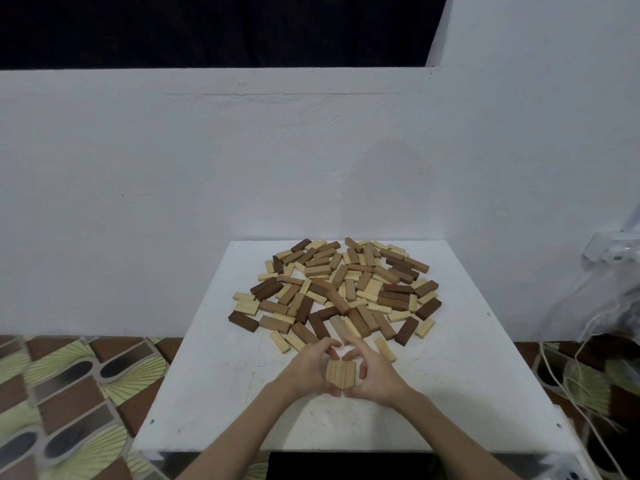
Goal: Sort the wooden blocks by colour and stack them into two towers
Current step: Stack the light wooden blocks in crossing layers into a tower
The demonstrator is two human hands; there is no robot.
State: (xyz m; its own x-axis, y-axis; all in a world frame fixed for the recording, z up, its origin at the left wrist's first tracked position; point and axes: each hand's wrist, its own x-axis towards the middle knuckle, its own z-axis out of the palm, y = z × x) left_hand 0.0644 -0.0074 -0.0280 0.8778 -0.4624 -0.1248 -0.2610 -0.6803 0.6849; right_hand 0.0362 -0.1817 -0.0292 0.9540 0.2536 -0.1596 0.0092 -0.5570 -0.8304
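Note:
A loose heap of wooden blocks (pixel 341 289), light and dark brown mixed, covers the far half of the white table (pixel 214 393). In front of the heap, three light blocks (pixel 341 374) lie side by side as one flat row. My left hand (pixel 308 370) curls round the row's left side, with its thumb at the near end. My right hand (pixel 372 372) curls round the right side in the same way. Both hands' fingertips meet over the far end of the row.
A white wall stands right behind the table. Patterned floor tiles (pixel 69 393) show on the left. At the right lie white cords (pixel 571 393) and a clear plastic bag (pixel 613 299). Loose light blocks (pixel 385 348) lie just beyond my right hand.

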